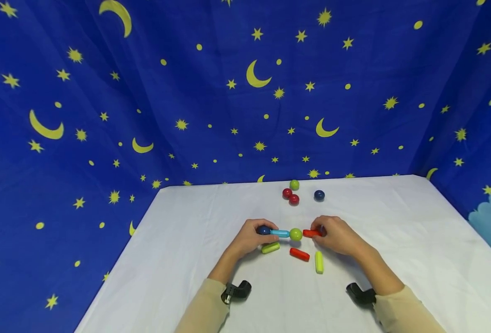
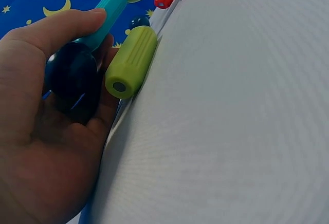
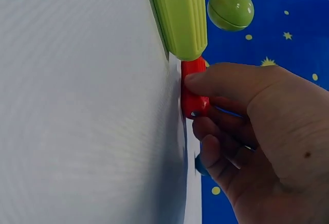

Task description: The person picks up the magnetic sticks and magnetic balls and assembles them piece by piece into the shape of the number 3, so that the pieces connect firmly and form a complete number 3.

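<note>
A light-blue magnetic rod is pinched by my left hand, thumb laid along it in the left wrist view. One end of the rod carries a dark blue ball, partly within the palm. At its other end sits a green ball. My right hand grips a red rod between thumb and fingers, its tip pointing at the green ball with a small gap between them. Just below the left hand lies a yellow-green rod.
Nearer me on the white table lie another red rod and a second yellow-green rod. Farther back are two red balls, a green ball and a dark blue ball. A blue star-patterned cloth hangs behind.
</note>
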The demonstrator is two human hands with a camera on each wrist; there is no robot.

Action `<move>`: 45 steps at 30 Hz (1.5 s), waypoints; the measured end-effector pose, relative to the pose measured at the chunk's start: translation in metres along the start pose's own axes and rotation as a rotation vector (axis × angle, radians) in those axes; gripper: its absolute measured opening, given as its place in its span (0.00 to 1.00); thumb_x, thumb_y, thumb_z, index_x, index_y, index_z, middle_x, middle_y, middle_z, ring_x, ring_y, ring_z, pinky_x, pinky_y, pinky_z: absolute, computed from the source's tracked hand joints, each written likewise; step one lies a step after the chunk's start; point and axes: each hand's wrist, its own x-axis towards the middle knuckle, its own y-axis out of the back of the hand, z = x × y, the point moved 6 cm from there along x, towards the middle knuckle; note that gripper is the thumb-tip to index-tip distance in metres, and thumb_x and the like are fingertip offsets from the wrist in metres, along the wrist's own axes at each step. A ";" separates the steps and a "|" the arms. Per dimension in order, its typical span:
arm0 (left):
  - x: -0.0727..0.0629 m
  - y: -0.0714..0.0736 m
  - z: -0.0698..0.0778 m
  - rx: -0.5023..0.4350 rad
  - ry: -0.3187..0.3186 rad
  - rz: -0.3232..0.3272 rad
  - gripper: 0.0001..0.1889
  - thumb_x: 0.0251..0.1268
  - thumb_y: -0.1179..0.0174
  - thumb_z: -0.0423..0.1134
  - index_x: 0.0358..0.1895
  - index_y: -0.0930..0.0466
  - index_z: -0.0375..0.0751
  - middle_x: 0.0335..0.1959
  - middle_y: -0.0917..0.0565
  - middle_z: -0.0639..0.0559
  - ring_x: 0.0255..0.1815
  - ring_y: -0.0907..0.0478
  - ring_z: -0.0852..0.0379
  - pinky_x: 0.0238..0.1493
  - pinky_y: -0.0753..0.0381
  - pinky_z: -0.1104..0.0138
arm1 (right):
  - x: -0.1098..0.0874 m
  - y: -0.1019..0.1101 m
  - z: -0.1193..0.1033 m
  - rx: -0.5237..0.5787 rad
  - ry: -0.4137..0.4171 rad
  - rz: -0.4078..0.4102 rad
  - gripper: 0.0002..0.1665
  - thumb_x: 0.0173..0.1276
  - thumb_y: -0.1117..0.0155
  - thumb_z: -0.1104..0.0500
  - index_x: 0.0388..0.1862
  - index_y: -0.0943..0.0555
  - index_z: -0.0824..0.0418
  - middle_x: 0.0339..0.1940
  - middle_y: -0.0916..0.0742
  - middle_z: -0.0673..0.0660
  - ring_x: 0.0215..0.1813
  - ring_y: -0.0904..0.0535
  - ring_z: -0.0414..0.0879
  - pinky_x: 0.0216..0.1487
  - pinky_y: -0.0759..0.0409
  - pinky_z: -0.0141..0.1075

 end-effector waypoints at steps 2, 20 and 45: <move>-0.001 0.000 -0.001 -0.003 0.002 0.003 0.13 0.50 0.29 0.49 0.40 0.16 0.58 0.44 0.16 0.60 0.50 0.25 0.59 0.60 0.30 0.57 | 0.000 -0.001 0.000 0.009 0.012 -0.002 0.13 0.56 0.30 0.58 0.42 0.17 0.54 0.29 0.18 0.45 0.31 0.28 0.40 0.36 0.26 0.33; -0.007 0.001 -0.001 -0.006 0.014 -0.007 0.12 0.50 0.29 0.45 0.40 0.15 0.55 0.43 0.16 0.58 0.49 0.25 0.58 0.59 0.30 0.56 | 0.016 -0.014 0.004 0.401 -0.200 0.022 0.26 0.59 0.33 0.49 0.56 0.22 0.56 0.34 0.14 0.52 0.28 0.21 0.44 0.31 0.24 0.35; -0.016 0.005 0.031 0.001 -0.011 -0.033 0.12 0.50 0.29 0.39 0.41 0.14 0.46 0.42 0.15 0.52 0.43 0.24 0.60 0.49 0.27 0.64 | 0.020 -0.013 -0.007 0.501 -0.252 0.004 0.32 0.58 0.33 0.42 0.57 0.26 0.56 0.37 0.13 0.54 0.33 0.19 0.44 0.37 0.24 0.33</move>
